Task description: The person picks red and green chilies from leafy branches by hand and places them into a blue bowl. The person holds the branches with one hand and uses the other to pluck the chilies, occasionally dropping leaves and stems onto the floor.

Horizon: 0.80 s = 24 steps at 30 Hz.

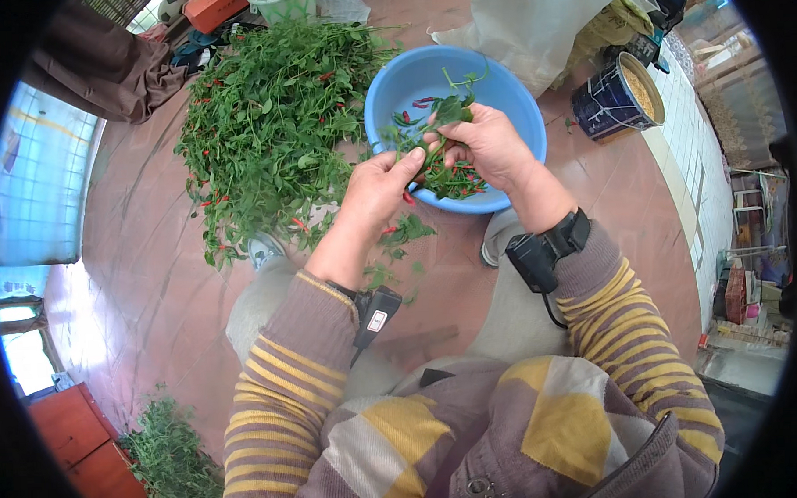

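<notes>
Both my hands are together over the near left part of a round blue basin (535, 121), gripping a leafy green chili pepper sprig (452, 112). My left hand (380, 185) pinches its lower part between thumb and fingers, and a red chili (409, 198) shows just beneath. My right hand (493, 149) closes its fingers on the stem, leaves sticking out above them. Inside the basin lie red and green chilies (453, 184), partly hidden by my hands. Left of the basin spreads a large heap of pulled chili plants (271, 113) dotted with red fruit.
Loose leaves (407, 231) lie on the red tiled floor between my feet. Right of the basin stands a dark bucket (617, 99) of yellowish grain, with a white sack (531, 25) behind. More greenery (173, 450) sits at lower left beside a red-orange box (76, 436).
</notes>
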Each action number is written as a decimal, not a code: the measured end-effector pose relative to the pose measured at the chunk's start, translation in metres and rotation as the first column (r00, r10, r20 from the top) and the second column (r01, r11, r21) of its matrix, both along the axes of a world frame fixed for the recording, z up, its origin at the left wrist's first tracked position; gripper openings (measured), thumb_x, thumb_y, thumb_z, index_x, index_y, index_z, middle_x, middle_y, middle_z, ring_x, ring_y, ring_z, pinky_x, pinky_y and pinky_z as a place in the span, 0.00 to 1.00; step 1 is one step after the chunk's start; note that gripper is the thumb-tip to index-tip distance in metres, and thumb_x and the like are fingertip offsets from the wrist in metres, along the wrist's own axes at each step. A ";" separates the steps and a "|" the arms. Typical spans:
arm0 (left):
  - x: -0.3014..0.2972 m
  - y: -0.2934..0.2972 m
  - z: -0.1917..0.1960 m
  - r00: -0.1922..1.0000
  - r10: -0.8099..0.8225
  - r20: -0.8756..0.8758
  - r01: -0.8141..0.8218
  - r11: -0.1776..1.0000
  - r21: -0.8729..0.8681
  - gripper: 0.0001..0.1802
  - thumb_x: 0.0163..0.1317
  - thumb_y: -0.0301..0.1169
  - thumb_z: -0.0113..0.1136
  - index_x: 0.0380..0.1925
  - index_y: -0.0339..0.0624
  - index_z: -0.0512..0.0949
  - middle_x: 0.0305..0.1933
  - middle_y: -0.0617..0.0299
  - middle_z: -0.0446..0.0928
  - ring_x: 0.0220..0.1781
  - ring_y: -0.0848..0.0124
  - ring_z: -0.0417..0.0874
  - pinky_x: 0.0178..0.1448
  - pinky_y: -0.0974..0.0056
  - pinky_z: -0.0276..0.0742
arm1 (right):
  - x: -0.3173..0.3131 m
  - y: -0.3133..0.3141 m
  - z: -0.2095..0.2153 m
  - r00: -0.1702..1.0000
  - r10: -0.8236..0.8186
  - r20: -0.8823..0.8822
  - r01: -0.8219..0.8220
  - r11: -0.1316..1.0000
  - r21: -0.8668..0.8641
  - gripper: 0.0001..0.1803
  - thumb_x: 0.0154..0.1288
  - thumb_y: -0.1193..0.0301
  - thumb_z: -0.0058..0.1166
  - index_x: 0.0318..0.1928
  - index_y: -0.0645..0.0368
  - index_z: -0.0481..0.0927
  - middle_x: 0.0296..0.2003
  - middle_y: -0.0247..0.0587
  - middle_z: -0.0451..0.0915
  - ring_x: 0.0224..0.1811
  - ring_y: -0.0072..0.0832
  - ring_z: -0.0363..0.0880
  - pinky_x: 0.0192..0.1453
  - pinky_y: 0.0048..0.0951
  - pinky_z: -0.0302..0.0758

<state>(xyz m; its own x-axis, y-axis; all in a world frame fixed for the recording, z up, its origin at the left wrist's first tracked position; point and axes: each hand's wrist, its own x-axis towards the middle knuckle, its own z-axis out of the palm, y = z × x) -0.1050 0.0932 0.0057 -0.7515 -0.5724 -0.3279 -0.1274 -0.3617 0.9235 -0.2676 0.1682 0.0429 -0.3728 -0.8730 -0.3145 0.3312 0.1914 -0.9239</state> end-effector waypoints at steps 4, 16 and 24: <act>0.000 0.004 0.006 0.993 -0.079 -0.083 0.091 0.983 0.157 0.19 0.62 0.43 0.55 0.40 0.37 0.77 0.29 0.63 0.77 0.30 0.76 0.75 0.38 0.73 0.70 | 0.013 -0.001 -0.002 0.999 -0.027 -0.018 0.026 0.999 -0.041 0.07 0.62 0.77 0.47 0.41 0.66 0.72 0.33 0.44 0.79 0.26 0.23 0.78 0.24 0.19 0.75; -0.009 0.012 0.012 0.999 -0.008 -0.034 0.017 0.955 0.298 0.12 0.65 0.39 0.49 0.34 0.42 0.71 0.18 0.70 0.63 0.13 0.82 0.57 0.15 0.76 0.49 | -0.001 -0.004 -0.028 0.980 -0.179 0.088 0.179 0.984 0.009 0.06 0.62 0.75 0.49 0.37 0.65 0.72 0.32 0.43 0.77 0.27 0.25 0.76 0.28 0.21 0.74; 0.006 0.016 0.012 0.986 -0.167 0.002 0.160 0.950 0.267 0.14 0.66 0.39 0.46 0.31 0.39 0.71 0.17 0.71 0.64 0.14 0.81 0.60 0.19 0.74 0.59 | -0.081 0.007 -0.036 0.888 -0.453 0.084 0.453 0.891 0.012 0.05 0.64 0.73 0.49 0.36 0.62 0.70 0.28 0.40 0.75 0.27 0.25 0.75 0.31 0.27 0.75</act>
<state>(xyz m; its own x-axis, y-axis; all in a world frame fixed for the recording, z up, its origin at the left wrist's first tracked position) -0.0990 0.1097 0.0173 -0.8176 -0.3322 -0.4704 -0.2264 -0.5655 0.7930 -0.3483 0.1753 0.0073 -0.7016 -0.6180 -0.3547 0.4545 -0.0047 -0.8908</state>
